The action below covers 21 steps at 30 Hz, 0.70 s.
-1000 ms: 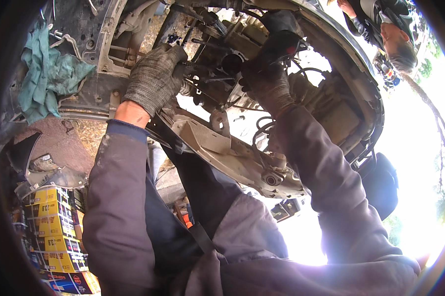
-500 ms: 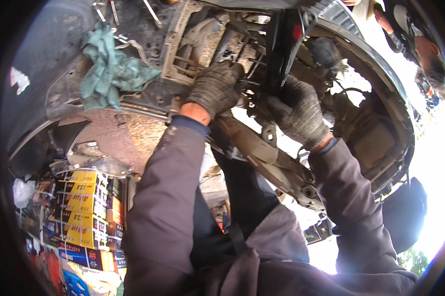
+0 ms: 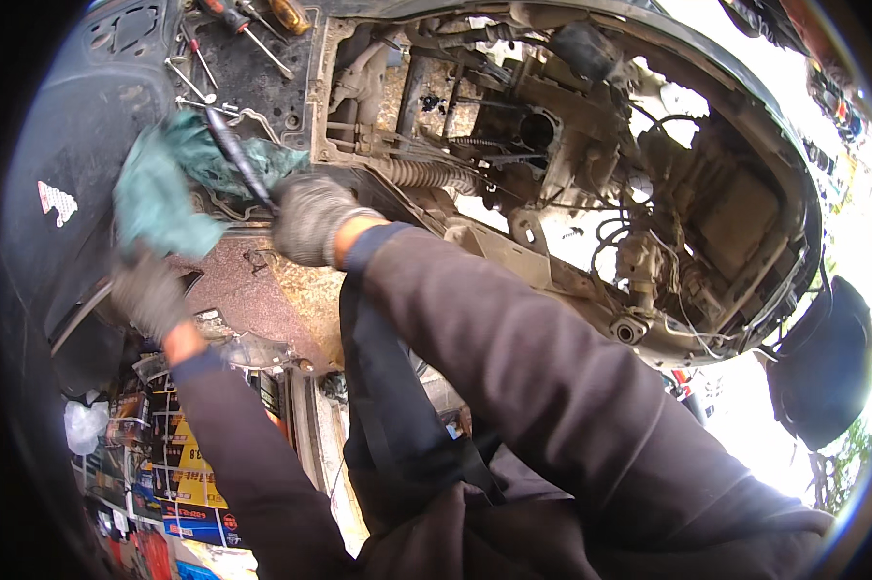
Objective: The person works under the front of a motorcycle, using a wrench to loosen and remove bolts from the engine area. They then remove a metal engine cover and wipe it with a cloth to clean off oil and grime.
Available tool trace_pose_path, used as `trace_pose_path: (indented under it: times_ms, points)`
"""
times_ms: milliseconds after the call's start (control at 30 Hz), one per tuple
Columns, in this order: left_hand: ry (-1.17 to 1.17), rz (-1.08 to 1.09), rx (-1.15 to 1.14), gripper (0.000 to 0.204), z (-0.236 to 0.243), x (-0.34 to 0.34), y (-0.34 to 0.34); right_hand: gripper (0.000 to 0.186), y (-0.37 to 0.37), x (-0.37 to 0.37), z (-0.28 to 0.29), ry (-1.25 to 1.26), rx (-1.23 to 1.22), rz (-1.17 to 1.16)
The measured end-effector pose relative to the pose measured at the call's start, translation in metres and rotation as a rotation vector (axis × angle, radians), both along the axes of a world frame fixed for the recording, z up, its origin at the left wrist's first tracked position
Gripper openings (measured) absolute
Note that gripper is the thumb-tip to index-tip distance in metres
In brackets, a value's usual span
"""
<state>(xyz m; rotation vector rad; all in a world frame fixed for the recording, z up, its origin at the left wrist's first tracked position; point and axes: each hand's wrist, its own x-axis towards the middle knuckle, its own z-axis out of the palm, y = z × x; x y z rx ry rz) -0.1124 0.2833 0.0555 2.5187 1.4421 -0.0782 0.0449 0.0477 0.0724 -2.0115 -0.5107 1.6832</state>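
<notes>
My left hand (image 3: 151, 293), in a grey knit glove and smeared by motion, is closed on the lower edge of a teal rag (image 3: 160, 198). The rag hangs partly lifted over a dark panel at the left. In a matching glove, my right hand (image 3: 317, 218) grips the lower end of a long, dark, shiny piece (image 3: 235, 158), whose kind I cannot make out. This piece slants up and left, across the rag. To the right lies the exposed frame of a vehicle (image 3: 523, 251), with a ribbed hose (image 3: 426, 174) and a round metal opening (image 3: 538, 130).
A screwdriver (image 3: 252, 43) and several slim metal tools lie on the dark panel (image 3: 296, 87) at the top left. Yellow and black boxes (image 3: 189, 464) are stacked behind wire at the lower left. A black rounded piece (image 3: 823, 362) hangs at the right.
Both hands have moved left, away from the vehicle frame to the rag, which is now lifted and blurred. The black part standing over the frame is gone from there.
</notes>
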Motion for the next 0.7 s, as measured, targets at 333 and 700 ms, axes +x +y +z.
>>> trace_pose_path:
  times_ms: [333,700]
  points:
    - [-0.684,-0.311,-0.516,0.04,0.211,0.001,-0.098,0.039,0.011,-0.034,0.11,0.262,0.701,-0.635]
    - [-0.581,-0.344,-0.574,0.049,0.24,0.05,-0.167,0.011,-0.029,-0.03,0.194,0.128,1.382,-0.815]
